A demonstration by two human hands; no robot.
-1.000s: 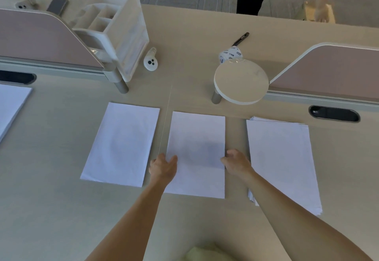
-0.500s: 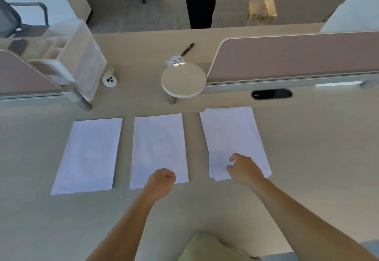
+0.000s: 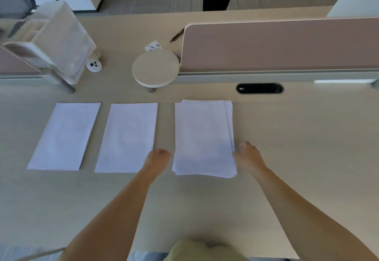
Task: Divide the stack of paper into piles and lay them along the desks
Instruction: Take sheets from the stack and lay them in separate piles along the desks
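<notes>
In the head view, two thin piles lie on the desk [image 3: 297, 137] left of the stack [image 3: 203, 137], a near pile [image 3: 127, 137] and a far pile [image 3: 63, 135]; the thicker stack probably needs further dividing, with the left hand [image 3: 158, 158] curled and empty just left of it and the right hand [image 3: 249, 156] at its right edge, grip unclear.

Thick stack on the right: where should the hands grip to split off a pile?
Grip the stack by its long right edge, from the right: sheets are fanned into steps, so the right hand can slip under a few. The left hand could steady the squarer left edge.
</notes>
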